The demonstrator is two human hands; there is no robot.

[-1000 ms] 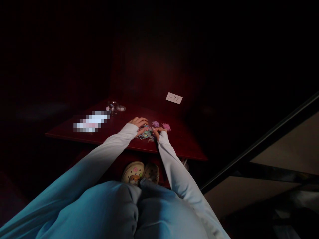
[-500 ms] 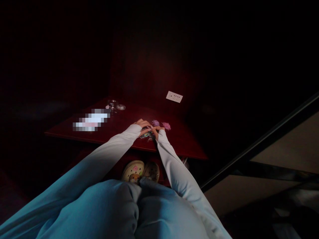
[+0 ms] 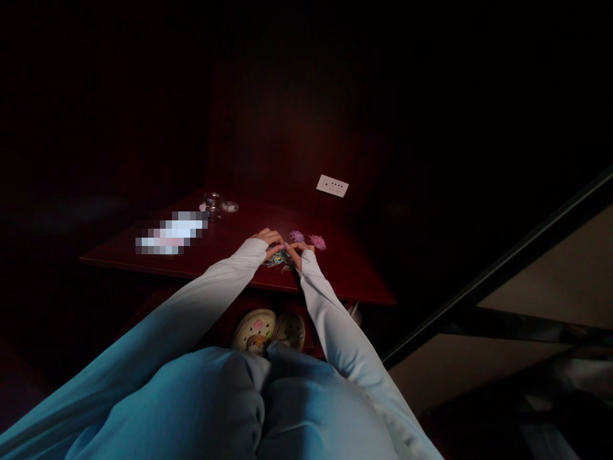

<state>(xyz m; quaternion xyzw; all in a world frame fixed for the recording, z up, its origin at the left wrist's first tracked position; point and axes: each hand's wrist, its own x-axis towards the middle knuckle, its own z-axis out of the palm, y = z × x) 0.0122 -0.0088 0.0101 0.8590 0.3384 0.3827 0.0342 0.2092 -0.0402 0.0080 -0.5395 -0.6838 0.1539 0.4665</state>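
Having drawn together, the left fingers (image 3: pixel 275 237) and right fingers (image 3: pixel 296 247) are now working jointly above a multicoloured pile (image 3: pixel 276 259), grasping what I cannot tell.

Dk red table (image 3: pixel 345 275). Multicol. pile (image 3: pixel 276 258), partly bluish-grn; purple clump (image 3: pixel 297 236); pink clump (image 3: pixel 317 242). White wall socket (image 3: pixel 332 186), dk dots. Cream clogs (image 3: pixel 243 331), dk-dotted, w/ pink charm (image 3: pixel 258 324). Pale sleeves (image 3: pixel 230 271) shading to blue; blue-grey trousers (image 3: pixel 211 396).
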